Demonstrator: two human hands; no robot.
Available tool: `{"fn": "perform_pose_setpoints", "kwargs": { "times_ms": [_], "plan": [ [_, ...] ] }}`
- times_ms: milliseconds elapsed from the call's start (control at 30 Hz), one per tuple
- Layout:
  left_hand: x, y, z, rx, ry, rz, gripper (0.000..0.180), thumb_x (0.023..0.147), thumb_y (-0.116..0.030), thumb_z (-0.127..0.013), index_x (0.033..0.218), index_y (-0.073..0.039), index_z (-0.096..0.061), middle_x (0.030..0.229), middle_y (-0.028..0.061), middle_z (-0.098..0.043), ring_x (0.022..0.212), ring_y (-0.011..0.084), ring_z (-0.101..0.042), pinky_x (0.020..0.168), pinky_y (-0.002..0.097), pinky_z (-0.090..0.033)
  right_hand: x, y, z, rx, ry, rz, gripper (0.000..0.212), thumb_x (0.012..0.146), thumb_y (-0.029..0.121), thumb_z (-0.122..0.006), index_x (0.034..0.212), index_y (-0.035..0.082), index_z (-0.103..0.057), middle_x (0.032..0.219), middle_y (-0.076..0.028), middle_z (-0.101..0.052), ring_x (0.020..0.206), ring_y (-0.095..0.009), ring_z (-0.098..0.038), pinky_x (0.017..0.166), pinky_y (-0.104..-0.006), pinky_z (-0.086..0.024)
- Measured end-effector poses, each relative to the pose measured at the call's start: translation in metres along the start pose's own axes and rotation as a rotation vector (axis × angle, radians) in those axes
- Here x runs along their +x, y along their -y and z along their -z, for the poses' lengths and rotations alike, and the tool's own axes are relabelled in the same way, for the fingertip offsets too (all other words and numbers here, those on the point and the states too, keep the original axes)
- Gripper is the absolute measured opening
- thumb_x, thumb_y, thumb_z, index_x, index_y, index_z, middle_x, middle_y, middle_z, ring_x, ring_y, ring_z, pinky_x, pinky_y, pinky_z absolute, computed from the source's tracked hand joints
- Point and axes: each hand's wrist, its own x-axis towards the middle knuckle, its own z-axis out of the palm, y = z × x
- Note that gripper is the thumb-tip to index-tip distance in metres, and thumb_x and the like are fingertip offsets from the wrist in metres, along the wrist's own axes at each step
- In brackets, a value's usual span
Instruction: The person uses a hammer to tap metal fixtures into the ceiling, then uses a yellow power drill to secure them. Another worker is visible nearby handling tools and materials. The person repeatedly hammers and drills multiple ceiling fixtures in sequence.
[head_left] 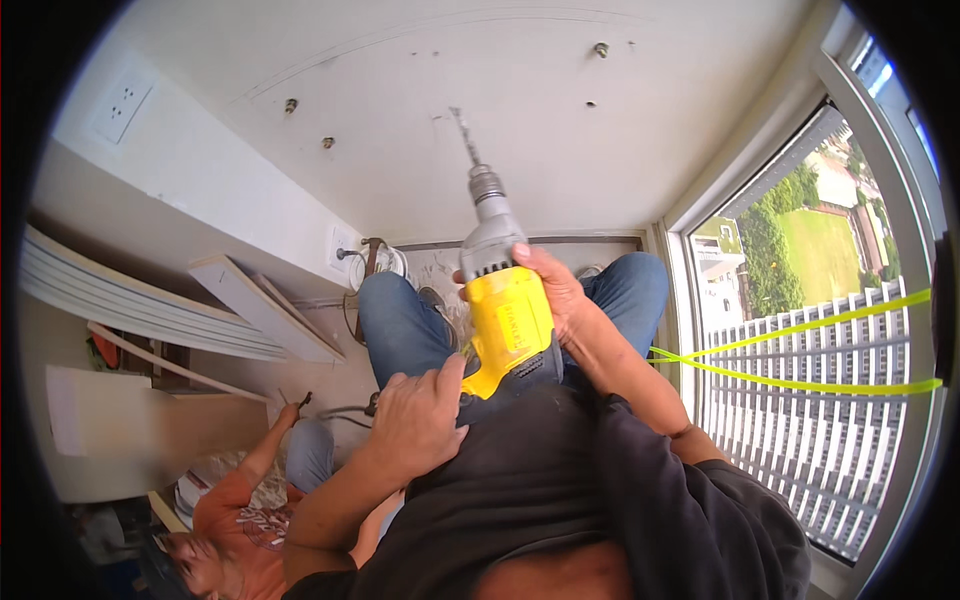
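Observation:
A yellow and grey power drill (508, 325) is held in front of my body, its long drill bit (465, 137) directed at the white wall (520, 90). Whether the bit's tip touches the wall I cannot tell. My right hand (552, 288) wraps round the drill's body just behind the grey front housing. At the drill's rear handle, my left hand (415, 418) is closed; its fingertips are partly hidden. Several anchors or holes dot the wall, among them a metal anchor (601, 49) at upper right and another anchor (291, 105) at left.
On the left stand leaning boards (270, 310) and a wall socket (124, 102). A co-worker in an orange shirt (235, 520) sits low at left, one arm stretched forward. A window (800, 300) fills the right side, with yellow-green straps (800, 370) across it.

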Motion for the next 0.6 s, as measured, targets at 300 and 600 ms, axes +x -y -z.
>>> {"fn": "perform_pose_setpoints", "kwargs": {
  "times_ms": [300, 600],
  "plan": [
    [0.091, -0.038, -0.055, 0.006, -0.181, -0.22, 0.07, 0.068, -0.017, -0.082, 0.13, -0.001, -0.053, 0.088, 0.0169, -0.065, 0.079, 0.0363, -0.067, 0.073, 0.0474, -0.05, -0.085, 0.063, 0.031, -0.11, -0.278, 0.334, 0.065, 0.088, 0.035, -0.072, 0.135, -0.004, -0.051, 0.117, -0.024, -0.067, 0.102, -0.034, -0.072, 0.083, -0.0541, -0.062],
    [0.102, -0.033, -0.073, -0.021, -0.229, -0.201, 0.069, 0.062, -0.017, -0.088, 0.121, -0.002, -0.057, 0.093, 0.0167, -0.069, 0.082, 0.0356, -0.069, 0.073, 0.0452, -0.053, -0.081, 0.071, 0.038, -0.171, -0.317, 0.317, 0.061, 0.09, 0.034, -0.071, 0.133, -0.005, -0.053, 0.112, -0.024, -0.069, 0.099, -0.034, -0.072, 0.083, -0.0531, -0.062]
  ]
}}
